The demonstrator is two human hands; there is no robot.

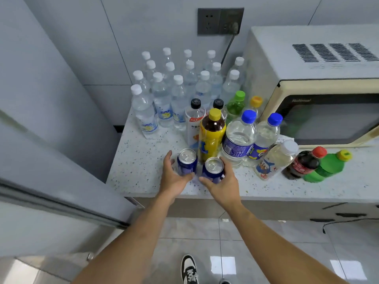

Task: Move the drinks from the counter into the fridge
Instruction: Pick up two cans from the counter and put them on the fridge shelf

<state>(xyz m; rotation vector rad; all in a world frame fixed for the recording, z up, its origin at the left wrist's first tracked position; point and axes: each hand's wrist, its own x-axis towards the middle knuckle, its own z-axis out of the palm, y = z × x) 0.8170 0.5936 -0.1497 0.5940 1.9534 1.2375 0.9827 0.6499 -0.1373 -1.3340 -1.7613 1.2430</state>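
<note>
Two blue drink cans stand side by side near the front of the speckled counter (143,160). My left hand (173,177) curls round the left can (187,161), thumb at its near side. My right hand (222,182) wraps the right can (213,169) the same way. Right behind the cans stands a yellow-labelled bottle (212,136) with a yellow cap. Beside it are two blue-capped water bottles (240,138), a white bottle with a black cap (193,121) and a green bottle (235,105). The grey fridge (51,140) fills the left side, its door shut.
Several clear white-capped bottles (164,93) crowd the counter's back left corner. A cream microwave (320,89) takes up the right. In front of it lie a clear bottle (274,160), a cola bottle (305,162) and a green bottle (328,167) on their sides. A wall socket (220,21) sits above.
</note>
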